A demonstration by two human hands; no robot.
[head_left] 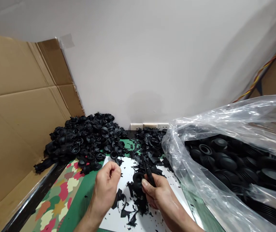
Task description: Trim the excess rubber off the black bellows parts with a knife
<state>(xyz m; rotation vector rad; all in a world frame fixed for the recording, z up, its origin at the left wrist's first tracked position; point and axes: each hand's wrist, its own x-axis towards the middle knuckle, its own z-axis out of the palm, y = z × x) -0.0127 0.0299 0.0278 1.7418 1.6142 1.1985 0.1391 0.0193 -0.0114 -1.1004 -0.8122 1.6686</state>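
My right hand point(160, 196) is closed around a slim black tool point(148, 170) that points up and away; its exact kind I cannot make out. Against the thumb of the same hand is a round black rubber bellows part point(138, 178) with an open ring end. To the left, my left hand point(107, 185) is curled with thumb and fingers pressed together, and what it holds, if anything, is hidden. Black rubber scraps point(124, 206) lie below and between both hands on a white sheet point(113, 222).
A heap of black bellows parts point(87, 135) rises at the back left beside a cardboard panel point(24, 90). Rubber trimmings point(149, 138) pile up by the wall socket point(163, 126). On the right, a clear plastic bag point(176, 151) holds many ribbed black parts point(227, 161).
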